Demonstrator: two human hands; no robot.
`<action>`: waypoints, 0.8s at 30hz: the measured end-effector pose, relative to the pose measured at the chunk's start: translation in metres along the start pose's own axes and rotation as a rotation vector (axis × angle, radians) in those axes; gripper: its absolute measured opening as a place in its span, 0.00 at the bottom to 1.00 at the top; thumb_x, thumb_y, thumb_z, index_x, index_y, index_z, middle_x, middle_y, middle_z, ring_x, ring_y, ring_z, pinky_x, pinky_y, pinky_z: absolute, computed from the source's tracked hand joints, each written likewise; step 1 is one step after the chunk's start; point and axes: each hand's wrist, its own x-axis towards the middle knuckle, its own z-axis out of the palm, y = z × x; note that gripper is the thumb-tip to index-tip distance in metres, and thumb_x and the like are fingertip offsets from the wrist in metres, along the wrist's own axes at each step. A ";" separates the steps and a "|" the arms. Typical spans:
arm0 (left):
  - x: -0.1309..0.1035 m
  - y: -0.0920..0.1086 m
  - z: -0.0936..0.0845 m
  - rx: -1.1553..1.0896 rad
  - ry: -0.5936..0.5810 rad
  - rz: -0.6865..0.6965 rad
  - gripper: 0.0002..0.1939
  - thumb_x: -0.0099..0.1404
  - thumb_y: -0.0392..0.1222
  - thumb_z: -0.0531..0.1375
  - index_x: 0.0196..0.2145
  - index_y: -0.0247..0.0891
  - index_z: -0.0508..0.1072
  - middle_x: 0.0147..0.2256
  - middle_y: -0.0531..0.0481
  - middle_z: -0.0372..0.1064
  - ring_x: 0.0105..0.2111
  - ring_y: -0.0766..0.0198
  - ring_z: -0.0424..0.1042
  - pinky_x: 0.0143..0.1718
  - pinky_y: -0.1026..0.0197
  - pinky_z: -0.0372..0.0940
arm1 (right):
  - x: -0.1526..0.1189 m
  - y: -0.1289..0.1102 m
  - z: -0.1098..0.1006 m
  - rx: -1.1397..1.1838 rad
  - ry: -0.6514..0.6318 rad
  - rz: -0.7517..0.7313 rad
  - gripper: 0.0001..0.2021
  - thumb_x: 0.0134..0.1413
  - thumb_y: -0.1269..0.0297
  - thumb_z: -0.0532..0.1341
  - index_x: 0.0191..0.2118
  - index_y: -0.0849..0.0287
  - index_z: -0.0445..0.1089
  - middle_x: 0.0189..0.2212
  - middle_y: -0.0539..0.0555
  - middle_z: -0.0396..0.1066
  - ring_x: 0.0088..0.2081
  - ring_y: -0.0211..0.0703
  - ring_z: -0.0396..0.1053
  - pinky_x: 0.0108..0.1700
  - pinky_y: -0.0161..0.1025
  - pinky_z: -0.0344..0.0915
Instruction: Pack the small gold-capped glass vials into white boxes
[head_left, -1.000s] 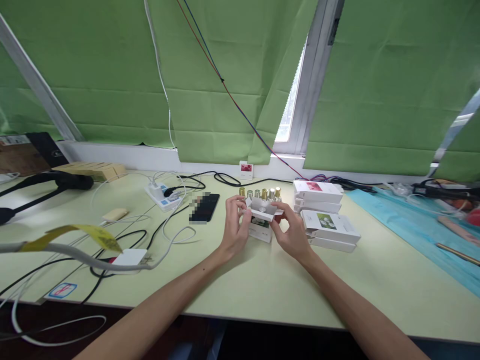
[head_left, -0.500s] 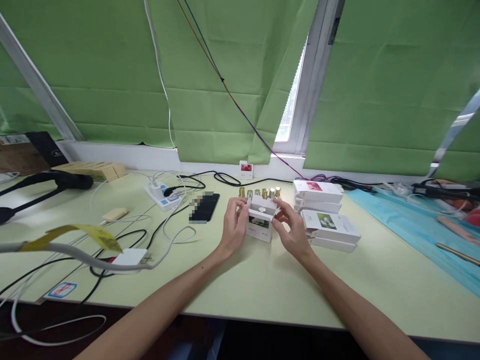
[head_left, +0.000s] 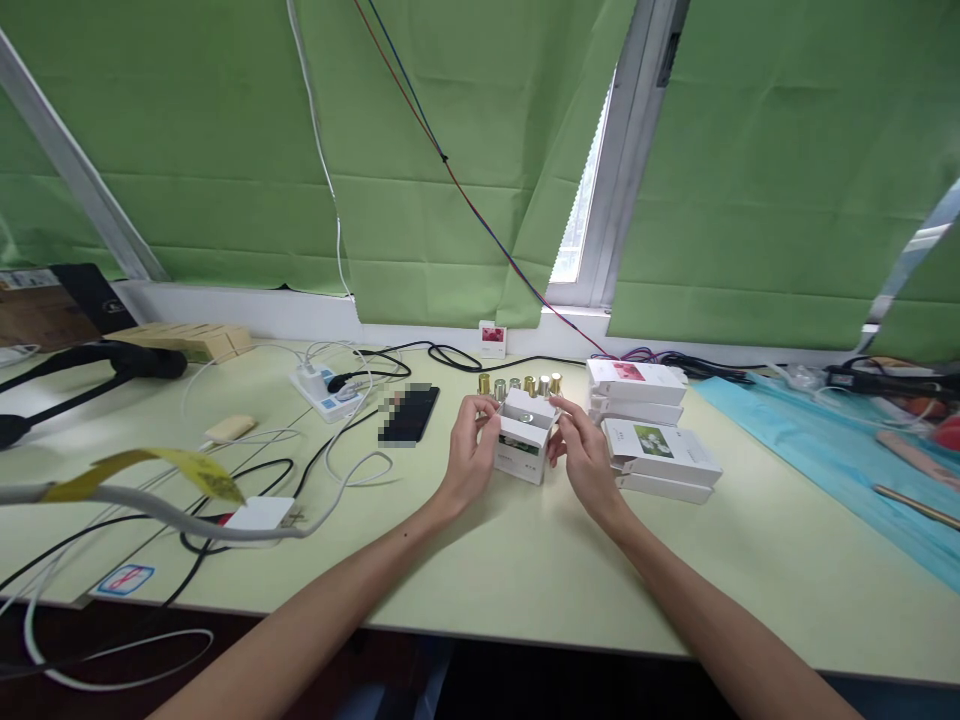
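A small white carton (head_left: 517, 460) with a flower picture on its front stands upright on the table, its top unclosed. Something round and pale shows inside, too small to name. My left hand (head_left: 471, 450) is closed on the carton's left side, thumb toward the front and fingers at the upper edge. At the right side, my right hand (head_left: 586, 455) has its fingertips closed on the carton's upper edge, with some fingers bent lower beside the wall. Several small bottles with gold and silver caps (head_left: 529, 386) stand in a row just behind the carton.
White cartons with a red picture (head_left: 634, 375) and with a green picture (head_left: 660, 452) are stacked at right. A small white box (head_left: 493, 340) stands by the wall. Left are a phone (head_left: 420, 415), power strip (head_left: 334, 400), charger (head_left: 262, 515) and cables. Blue sheeting (head_left: 810, 440) lies far right.
My right hand's fingers have shifted at the carton's right edge. A white strip now shows above the flower picture, covering part of it. The carton stays in about the same place.
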 end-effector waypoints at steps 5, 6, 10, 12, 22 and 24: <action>0.000 -0.001 0.000 -0.010 -0.006 0.005 0.04 0.70 0.43 0.53 0.39 0.42 0.64 0.42 0.48 0.65 0.46 0.59 0.67 0.47 0.57 0.66 | 0.001 0.004 0.000 -0.037 -0.016 -0.024 0.20 0.67 0.50 0.53 0.56 0.57 0.67 0.22 0.46 0.66 0.23 0.38 0.65 0.27 0.36 0.65; 0.000 -0.002 0.000 -0.002 -0.009 0.005 0.05 0.70 0.43 0.53 0.40 0.42 0.65 0.42 0.48 0.65 0.45 0.59 0.68 0.47 0.57 0.66 | 0.001 0.004 -0.001 -0.042 -0.019 -0.031 0.20 0.67 0.50 0.53 0.56 0.57 0.67 0.22 0.45 0.65 0.22 0.38 0.65 0.27 0.36 0.65; 0.000 -0.003 0.000 0.051 -0.021 0.013 0.08 0.70 0.44 0.52 0.43 0.41 0.68 0.44 0.47 0.66 0.46 0.58 0.68 0.48 0.56 0.67 | 0.000 0.003 -0.001 -0.052 -0.034 -0.040 0.20 0.67 0.49 0.54 0.54 0.57 0.66 0.20 0.44 0.65 0.22 0.38 0.64 0.27 0.35 0.65; 0.001 -0.002 -0.001 0.075 -0.022 0.024 0.08 0.70 0.44 0.52 0.43 0.41 0.68 0.44 0.47 0.67 0.46 0.58 0.68 0.48 0.56 0.67 | 0.000 0.002 -0.001 -0.051 -0.041 -0.039 0.20 0.66 0.49 0.54 0.54 0.57 0.66 0.21 0.45 0.65 0.22 0.38 0.64 0.27 0.35 0.65; 0.001 0.005 -0.002 0.114 -0.036 0.058 0.10 0.71 0.42 0.51 0.41 0.40 0.72 0.45 0.45 0.67 0.49 0.56 0.69 0.49 0.55 0.68 | 0.001 0.000 0.000 0.008 -0.053 -0.022 0.19 0.64 0.48 0.57 0.50 0.57 0.66 0.22 0.45 0.66 0.22 0.37 0.64 0.26 0.35 0.65; 0.001 0.006 -0.002 0.109 -0.037 0.056 0.11 0.71 0.42 0.52 0.41 0.40 0.73 0.45 0.45 0.66 0.49 0.57 0.68 0.49 0.55 0.68 | 0.001 -0.002 0.000 0.016 -0.056 -0.005 0.18 0.63 0.48 0.58 0.50 0.57 0.66 0.22 0.45 0.66 0.22 0.37 0.65 0.27 0.35 0.65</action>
